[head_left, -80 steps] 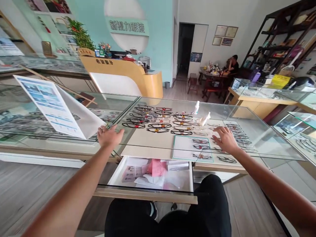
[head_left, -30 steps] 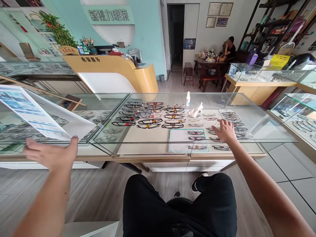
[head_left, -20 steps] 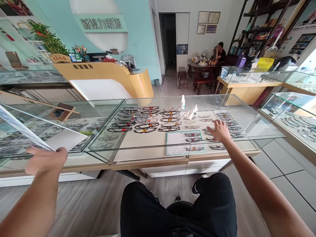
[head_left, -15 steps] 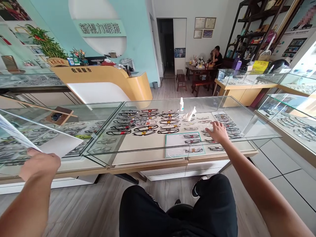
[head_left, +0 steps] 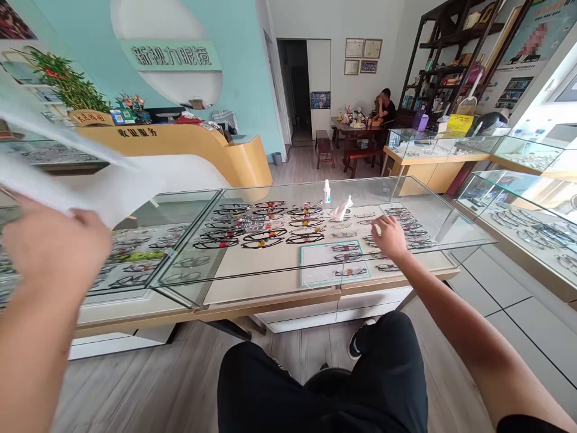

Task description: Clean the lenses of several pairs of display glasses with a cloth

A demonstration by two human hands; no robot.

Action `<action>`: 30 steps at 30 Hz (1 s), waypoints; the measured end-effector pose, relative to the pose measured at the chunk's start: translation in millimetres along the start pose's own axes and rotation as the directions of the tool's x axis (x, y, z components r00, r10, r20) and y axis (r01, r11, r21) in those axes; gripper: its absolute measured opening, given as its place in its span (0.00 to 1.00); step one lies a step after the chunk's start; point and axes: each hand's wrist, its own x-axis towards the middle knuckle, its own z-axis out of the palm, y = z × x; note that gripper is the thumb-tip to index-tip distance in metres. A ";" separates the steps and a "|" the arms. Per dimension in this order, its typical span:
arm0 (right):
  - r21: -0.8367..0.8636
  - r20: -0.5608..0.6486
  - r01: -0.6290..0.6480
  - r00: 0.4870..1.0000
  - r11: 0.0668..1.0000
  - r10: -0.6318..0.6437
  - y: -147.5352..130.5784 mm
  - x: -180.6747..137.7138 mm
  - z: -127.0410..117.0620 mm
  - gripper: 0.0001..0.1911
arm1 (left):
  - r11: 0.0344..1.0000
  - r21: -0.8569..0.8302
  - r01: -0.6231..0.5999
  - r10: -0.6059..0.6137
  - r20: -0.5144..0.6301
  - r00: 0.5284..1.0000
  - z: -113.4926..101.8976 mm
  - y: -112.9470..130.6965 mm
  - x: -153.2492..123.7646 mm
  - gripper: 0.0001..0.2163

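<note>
My left hand, smeared by motion, is raised at the left and closed around white sheets, which fan out above the glass. My right hand hovers over or touches the top of the glass display case; I cannot tell which. Its fingers are bent and apart, with nothing visible in them. Near it are a crumpled white tissue and a small white bottle. Beneath the glass, rows of eyeglasses show, some beside a white board with a teal edge.
A second glass case adjoins on the left, and another stands at the right. Farther off are a curved yellow counter and a person seated at a wooden table. Wooden floor lies below.
My left hand has lifted the white sheets higher and closer to me. The fingers of my right hand have drawn in a little. My view has shifted slightly to the right.
</note>
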 end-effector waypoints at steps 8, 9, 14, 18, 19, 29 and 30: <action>0.312 -0.384 0.468 0.858 0.827 -0.341 -164.2 21.2 -121.8 0.23 | 0.845 -0.267 -0.464 0.483 0.008 0.875 -30.2 251.2 -128.0 0.28; 0.296 -0.398 0.451 0.860 0.842 -0.320 -169.1 31.9 -135.3 0.25 | 0.793 -0.317 -0.521 0.554 0.017 0.833 -27.5 274.5 -145.7 0.29; 0.134 -0.454 0.250 0.876 0.959 -0.165 -128.8 66.4 -175.8 0.26 | 0.527 -0.522 -0.671 0.807 0.058 0.588 -13.1 365.6 -218.1 0.21; 0.019 -0.476 0.041 0.879 0.999 -0.027 -63.5 75.3 -182.5 0.26 | 0.437 -0.586 -0.682 0.852 0.026 0.524 -2.9 414.5 -258.7 0.26; -0.008 -0.482 0.011 0.876 1.000 -0.014 -45.2 79.7 -181.2 0.27 | 0.420 -0.594 -0.686 0.860 0.018 0.511 -0.2 421.1 -267.7 0.28; 0.167 -0.210 -0.383 0.887 0.909 0.412 148.5 146.1 -129.0 0.22 | 0.538 -0.538 -0.649 0.843 0.332 0.424 74.8 286.4 -274.2 0.20; 0.189 -0.193 -0.388 0.886 0.902 0.422 162.8 150.2 -122.6 0.23 | 0.580 -0.521 -0.627 0.814 0.347 0.465 88.4 258.2 -265.8 0.19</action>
